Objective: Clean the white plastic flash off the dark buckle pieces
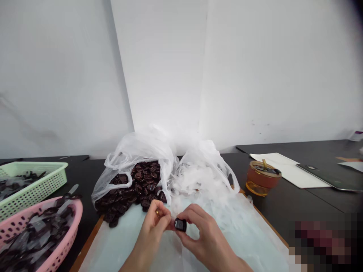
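My right hand (205,232) grips a small dark plastic piece (180,224) with a lighter rectangular centre between thumb and fingers. Close beside it, the fingers of my left hand (154,226) are pinched together at the piece's left edge; what they hold is hidden. Both hands are above a pale sheet (113,241) on a board. Beyond my left hand, a heap of dark brown-black pieces (146,181) spills from a clear plastic bag (136,145). A second bag (208,151) to its right holds thin translucent white pieces (193,177), some scattered over the sheet.
At the left are a pink basket (78,219) and a green basket (55,179), both with dark pieces and clear strips inside. An amber cup (262,179), a white paper (286,170) and a dark phone-like slab (334,177) lie right on the black table (272,211).
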A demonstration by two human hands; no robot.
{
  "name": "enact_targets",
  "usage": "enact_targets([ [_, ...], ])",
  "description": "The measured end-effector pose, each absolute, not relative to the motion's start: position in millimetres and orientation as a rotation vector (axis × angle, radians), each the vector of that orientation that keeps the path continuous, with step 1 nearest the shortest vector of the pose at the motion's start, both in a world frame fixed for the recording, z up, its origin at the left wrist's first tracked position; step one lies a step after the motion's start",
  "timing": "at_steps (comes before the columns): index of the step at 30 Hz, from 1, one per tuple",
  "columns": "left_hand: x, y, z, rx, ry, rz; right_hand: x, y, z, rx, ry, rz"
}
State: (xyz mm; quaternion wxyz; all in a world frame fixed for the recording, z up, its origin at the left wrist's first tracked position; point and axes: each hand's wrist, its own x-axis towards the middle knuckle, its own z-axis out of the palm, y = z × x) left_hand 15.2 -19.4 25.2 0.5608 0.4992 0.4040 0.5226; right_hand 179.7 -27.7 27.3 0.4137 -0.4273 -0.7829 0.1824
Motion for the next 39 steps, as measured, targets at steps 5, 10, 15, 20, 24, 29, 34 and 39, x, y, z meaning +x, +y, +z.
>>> enact_targets([
  [5, 21, -24, 31, 1.085, 0.953, 1.307, 180, -30, 30, -1.052, -1.939, 0.415],
  [10, 21, -26, 31, 1.043, 0.988, 1.354, 180, -31, 29, -1.038, -1.916, 0.392],
  [15, 23, -27, 31, 0.965, 0.975, 1.362, 180, -31, 26, -1.007, -1.912, 0.396],
  [20, 24, -23, 24, 0.848, 0.972, 1.369, 181, -31, 26, -0.983, -1.911, 0.408],
  [24, 19, -20, 19, 0.873, 0.915, 1.257, 181, -29, 21, -1.007, -1.911, 0.454],
  [29, 14, -17, 11, 1.231, 0.875, 0.935, 180, -27, 19, -1.058, -1.938, 0.575],
  [34, -5, -5, 27, 1.079, 0.967, 1.187, 216, -17, 39, -1.244, -2.016, 0.610],
  [39, -75, 5, 66, 0.516, 0.589, 2.025, 257, -5, 43, -1.660, -2.291, 0.288],
])
